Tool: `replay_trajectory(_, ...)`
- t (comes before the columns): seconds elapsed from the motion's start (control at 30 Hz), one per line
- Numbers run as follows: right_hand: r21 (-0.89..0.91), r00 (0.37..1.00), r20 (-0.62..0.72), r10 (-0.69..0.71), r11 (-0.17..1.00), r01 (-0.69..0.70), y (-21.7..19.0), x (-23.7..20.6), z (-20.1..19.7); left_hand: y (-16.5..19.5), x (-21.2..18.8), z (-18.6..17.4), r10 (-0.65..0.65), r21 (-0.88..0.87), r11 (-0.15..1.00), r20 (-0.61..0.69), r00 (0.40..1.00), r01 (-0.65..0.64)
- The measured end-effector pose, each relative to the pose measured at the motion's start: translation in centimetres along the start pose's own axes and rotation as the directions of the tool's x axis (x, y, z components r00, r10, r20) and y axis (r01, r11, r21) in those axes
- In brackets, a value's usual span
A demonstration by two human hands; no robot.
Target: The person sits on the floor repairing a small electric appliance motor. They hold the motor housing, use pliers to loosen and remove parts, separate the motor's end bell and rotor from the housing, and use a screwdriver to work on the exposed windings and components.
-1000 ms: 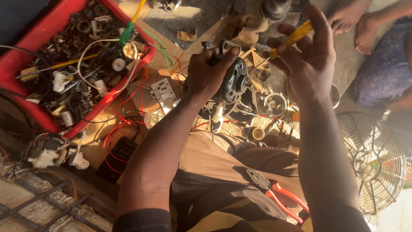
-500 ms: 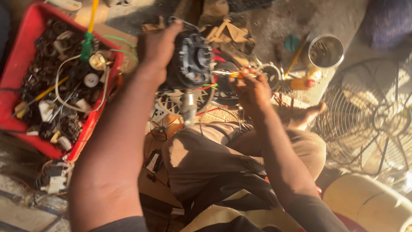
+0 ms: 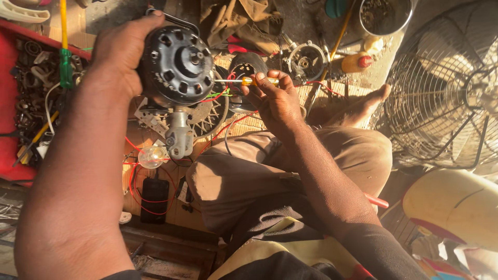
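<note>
The fan motor point(image 3: 179, 65) is held up in the air above the lap, clear of the floor, by the left hand point(image 3: 122, 59), whose fingers are clenched around the left rim of the black housing; the vented end face, with its central hub, is turned toward the camera, and the grey neck bracket point(image 3: 179, 136) hangs straight down from it. The yellow-handled screwdriver point(image 3: 248, 81) is gripped in the right hand point(image 3: 277, 101), pinched between thumb and fingertips, with its long axis lying almost level, left to right. Its thin shaft is pointed left and is brought to the right side of the housing, where coloured wires point(image 3: 218, 94) emerge; whether the tip touches metal cannot be told. The motor thus lies directly left of the right fingers, just beside them, and the right hand is the nearer one to the wire exit. Beyond the hands, on the floor, a second black housing part point(image 3: 244, 70) and a round metal frame point(image 3: 307, 59) are seen. Farther out, a red tray of parts point(image 3: 10, 103) lies at the left edge and a wire fan guard point(image 3: 446, 88) at the right.
</note>
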State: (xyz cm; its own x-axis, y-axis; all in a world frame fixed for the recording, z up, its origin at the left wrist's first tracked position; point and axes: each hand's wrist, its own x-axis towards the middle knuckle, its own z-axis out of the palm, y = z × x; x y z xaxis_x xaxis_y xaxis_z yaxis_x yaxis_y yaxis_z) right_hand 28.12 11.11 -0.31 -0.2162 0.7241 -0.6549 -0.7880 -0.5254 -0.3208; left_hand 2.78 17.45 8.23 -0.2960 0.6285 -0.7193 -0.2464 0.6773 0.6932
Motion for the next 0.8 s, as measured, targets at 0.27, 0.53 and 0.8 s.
replay_trajectory(0.27,0.034,0.997,0.021,-0.079,0.996,0.078,-0.1,-0.1,-0.5,-0.5,0.0,0.0,0.025,-0.047,0.999,0.042,0.999,-0.023)
replay_trajectory(0.53,0.008,0.999,0.037,0.001,1.0,-0.002,-0.4,-0.2,0.0,0.5,-0.9,1.1,0.028,-0.058,0.998,0.041,0.999,-0.025)
replay_trajectory(0.8,-0.56,0.997,-0.007,0.076,0.826,-0.067,1.7,-1.1,-2.6,1.3,0.0,0.7,-0.009,-0.044,0.999,0.015,1.0,0.009)
